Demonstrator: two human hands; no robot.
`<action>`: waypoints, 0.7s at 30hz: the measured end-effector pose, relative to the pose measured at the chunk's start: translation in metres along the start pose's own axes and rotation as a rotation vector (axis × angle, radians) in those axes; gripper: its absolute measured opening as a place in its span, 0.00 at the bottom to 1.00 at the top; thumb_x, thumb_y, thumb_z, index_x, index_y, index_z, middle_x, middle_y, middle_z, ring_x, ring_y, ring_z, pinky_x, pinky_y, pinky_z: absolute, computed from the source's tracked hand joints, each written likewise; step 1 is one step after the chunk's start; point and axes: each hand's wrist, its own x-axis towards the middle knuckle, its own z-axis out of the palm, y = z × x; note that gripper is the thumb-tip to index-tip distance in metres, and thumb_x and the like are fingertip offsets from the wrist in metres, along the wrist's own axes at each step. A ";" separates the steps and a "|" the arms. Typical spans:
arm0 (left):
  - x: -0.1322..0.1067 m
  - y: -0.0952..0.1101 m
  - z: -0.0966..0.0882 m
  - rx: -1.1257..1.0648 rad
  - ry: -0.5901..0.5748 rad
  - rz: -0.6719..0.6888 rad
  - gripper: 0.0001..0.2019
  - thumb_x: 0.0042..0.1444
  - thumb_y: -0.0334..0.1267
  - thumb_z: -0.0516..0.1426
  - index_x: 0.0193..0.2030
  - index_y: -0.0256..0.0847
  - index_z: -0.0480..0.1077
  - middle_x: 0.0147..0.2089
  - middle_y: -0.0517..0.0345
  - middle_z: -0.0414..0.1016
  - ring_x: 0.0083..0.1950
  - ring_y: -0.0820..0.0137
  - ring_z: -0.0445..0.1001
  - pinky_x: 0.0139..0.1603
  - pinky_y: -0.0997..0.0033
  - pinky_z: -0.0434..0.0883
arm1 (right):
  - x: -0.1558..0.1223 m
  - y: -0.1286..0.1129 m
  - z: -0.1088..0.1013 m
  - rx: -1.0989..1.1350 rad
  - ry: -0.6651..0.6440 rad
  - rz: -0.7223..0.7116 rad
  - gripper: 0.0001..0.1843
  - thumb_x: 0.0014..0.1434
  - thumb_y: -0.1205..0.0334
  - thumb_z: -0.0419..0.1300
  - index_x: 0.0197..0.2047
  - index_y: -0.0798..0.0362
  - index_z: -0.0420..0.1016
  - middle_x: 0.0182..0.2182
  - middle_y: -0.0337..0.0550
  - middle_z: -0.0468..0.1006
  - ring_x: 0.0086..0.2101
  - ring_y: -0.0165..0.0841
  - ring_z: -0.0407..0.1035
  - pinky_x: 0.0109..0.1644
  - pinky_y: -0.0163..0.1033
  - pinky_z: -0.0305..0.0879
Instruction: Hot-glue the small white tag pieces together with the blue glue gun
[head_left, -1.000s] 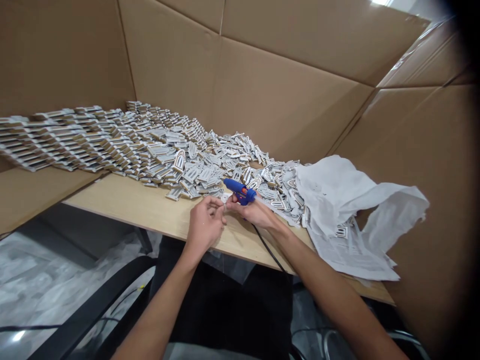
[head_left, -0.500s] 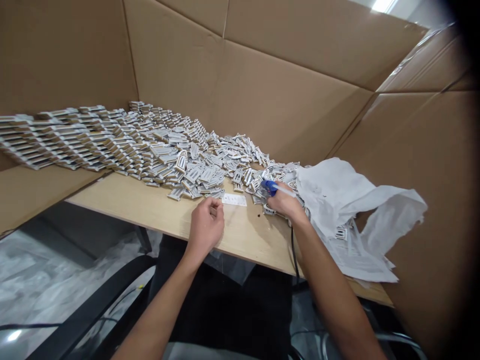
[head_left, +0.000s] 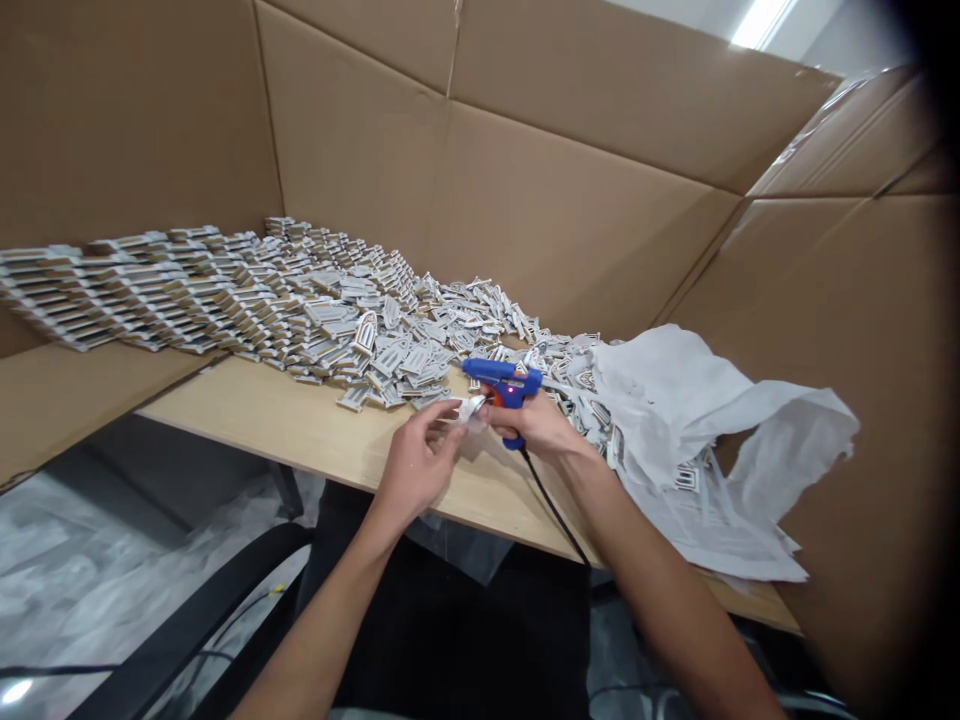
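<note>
A blue glue gun [head_left: 504,380] is gripped in my right hand [head_left: 536,425], its nozzle pointing left and a small red light showing on its side. My left hand [head_left: 421,455] is closed at the fingertips on a small white piece [head_left: 471,408], whose kind I cannot make out. The piece sits just below the gun's nozzle, between the two hands, and fingertips of my right hand reach its right side. Behind the hands lies a loose heap of small grey-white arched window-shaped pieces [head_left: 409,358].
Stacks of the same pieces [head_left: 150,285] stand along the left and back of the wooden table [head_left: 300,428]. Crumpled white sheeting [head_left: 675,390] covers part of the right side. The gun's black cord [head_left: 555,512] runs over the front edge. Cardboard walls [head_left: 585,190] enclose the table.
My right hand has brought the glue gun left and turned it, from the right-hand heap to my left hand. The left fingers now hold the white piece. The white card on the table no longer shows.
</note>
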 end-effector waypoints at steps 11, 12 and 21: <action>0.003 0.003 -0.005 -0.196 0.053 -0.066 0.16 0.65 0.52 0.58 0.39 0.39 0.70 0.35 0.56 0.78 0.32 0.68 0.79 0.38 0.70 0.76 | 0.004 0.016 0.006 -0.014 0.117 -0.116 0.25 0.49 0.47 0.74 0.43 0.53 0.74 0.29 0.36 0.74 0.24 0.27 0.61 0.27 0.35 0.57; 0.004 0.002 -0.006 -0.225 0.055 -0.096 0.17 0.64 0.52 0.59 0.39 0.39 0.70 0.35 0.55 0.79 0.33 0.67 0.79 0.38 0.69 0.76 | 0.003 0.013 0.006 -0.059 0.170 -0.155 0.24 0.50 0.47 0.73 0.43 0.52 0.74 0.31 0.38 0.75 0.25 0.28 0.63 0.29 0.36 0.59; 0.011 -0.002 -0.010 -0.220 -0.060 -0.123 0.17 0.62 0.49 0.60 0.45 0.35 0.76 0.36 0.52 0.80 0.31 0.69 0.76 0.37 0.70 0.73 | -0.012 0.001 0.018 -0.549 0.281 -0.495 0.12 0.61 0.53 0.65 0.44 0.49 0.72 0.36 0.39 0.80 0.33 0.34 0.72 0.42 0.39 0.66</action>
